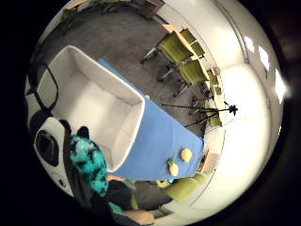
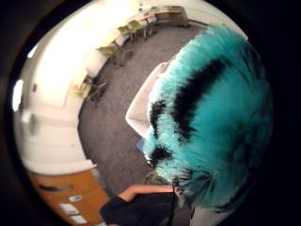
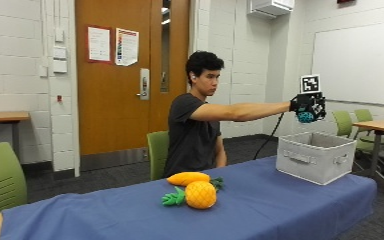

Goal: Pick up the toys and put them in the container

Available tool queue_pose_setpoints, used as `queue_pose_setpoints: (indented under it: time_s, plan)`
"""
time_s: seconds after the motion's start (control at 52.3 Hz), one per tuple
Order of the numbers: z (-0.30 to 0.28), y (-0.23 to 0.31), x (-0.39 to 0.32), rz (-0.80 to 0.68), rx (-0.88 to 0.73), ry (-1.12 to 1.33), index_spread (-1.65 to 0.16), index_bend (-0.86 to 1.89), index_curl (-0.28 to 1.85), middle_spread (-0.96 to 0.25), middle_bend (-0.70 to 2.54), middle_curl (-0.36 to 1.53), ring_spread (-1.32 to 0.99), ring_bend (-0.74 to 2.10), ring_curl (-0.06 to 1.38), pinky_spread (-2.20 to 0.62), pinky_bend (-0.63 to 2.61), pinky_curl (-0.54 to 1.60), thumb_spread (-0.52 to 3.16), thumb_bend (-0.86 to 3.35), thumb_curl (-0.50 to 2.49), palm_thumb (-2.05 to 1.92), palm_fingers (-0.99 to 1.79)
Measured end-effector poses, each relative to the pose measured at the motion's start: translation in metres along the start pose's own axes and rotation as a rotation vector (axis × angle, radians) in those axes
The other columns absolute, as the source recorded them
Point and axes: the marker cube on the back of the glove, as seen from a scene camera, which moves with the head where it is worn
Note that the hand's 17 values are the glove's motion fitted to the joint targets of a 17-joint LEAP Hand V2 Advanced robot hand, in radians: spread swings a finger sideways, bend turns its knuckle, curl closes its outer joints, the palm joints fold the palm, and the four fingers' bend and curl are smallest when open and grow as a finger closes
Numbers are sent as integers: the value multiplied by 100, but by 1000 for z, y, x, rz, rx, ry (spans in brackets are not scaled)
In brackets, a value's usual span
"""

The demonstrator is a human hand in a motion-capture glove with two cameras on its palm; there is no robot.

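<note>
While held above the container, the teal and black plush toy point(image 3: 305, 117) sits in the gloved right hand point(image 3: 308, 106), whose fingers are curled round it; the arm is stretched out level from the seated person's shoulder. In the thumb side palm view the toy's point(image 2: 211, 117) fur fills most of the picture, close against the palm. The grey fabric container point(image 3: 314, 156) stands on the worktop point(image 3: 112, 215) near its far right end, directly beneath the hand and apart from it; its open, pale interior point(image 1: 94, 106) shows in the little finger side palm view, with the toy point(image 1: 91, 165) just beside its rim. Two further toys lie near the middle of the blue-covered worktop, well apart from the container: a plush pineapple point(image 3: 195, 195) on its side, and a yellow-orange plush fruit point(image 3: 187, 178) touching it on the side nearer the person.
</note>
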Motion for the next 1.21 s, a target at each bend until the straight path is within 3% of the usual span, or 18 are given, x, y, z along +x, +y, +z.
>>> queue_pose_setpoints:
  time_s: [0.057,0.172,0.21,0.268,0.287,0.306,0.363,0.536,0.746,0.899,0.995,1.109,1.205]
  plan:
    - [9,-2,-3,44,-20,-6,-52,7,143,-35,107,71,-34,148,52,-47,94,44,74,12,99,69,104]
    - [25,4,12,-12,-92,116,-51,0,141,-35,99,68,-35,141,50,-48,101,45,78,1,94,55,86]
    - [28,5,16,-6,-106,132,-50,-6,135,-34,88,65,-37,139,49,-46,109,47,93,-6,85,40,69]
    - [28,7,15,-15,-102,89,-47,-14,123,-28,72,62,-33,130,48,-40,125,53,97,-13,75,19,13]
    - [27,8,15,-25,-97,71,-46,-11,121,-28,74,62,-33,134,49,-39,128,54,99,-10,74,18,22]
    - [26,9,15,-37,-91,60,-45,-12,115,-25,68,58,-32,123,44,-36,126,51,99,-13,70,10,-5]
    - [23,16,22,-59,-77,75,-42,-2,106,-20,59,54,-29,107,38,-31,127,50,101,-10,64,0,-24]
    - [17,30,32,-72,-48,47,-34,7,85,-12,39,46,-29,83,27,-23,122,43,106,-6,52,-5,-22]
    - [25,59,-19,-111,-20,200,-27,10,69,-11,31,43,-34,74,24,-20,109,38,110,-4,43,-3,-11]
    - [7,93,16,-30,-4,117,-25,13,62,-13,24,42,-37,68,24,-20,105,36,111,-3,38,-2,-11]
    - [-7,124,44,-87,16,115,-24,13,58,-14,17,40,-39,61,22,-20,104,35,112,-3,36,-2,-14]
    - [-22,163,98,-47,54,248,-24,12,53,-16,16,38,-40,55,22,-20,100,34,113,-2,35,-1,-15]
    - [-37,220,122,-97,44,118,-24,10,48,-17,16,37,-40,50,21,-18,98,34,113,-3,34,-1,-19]
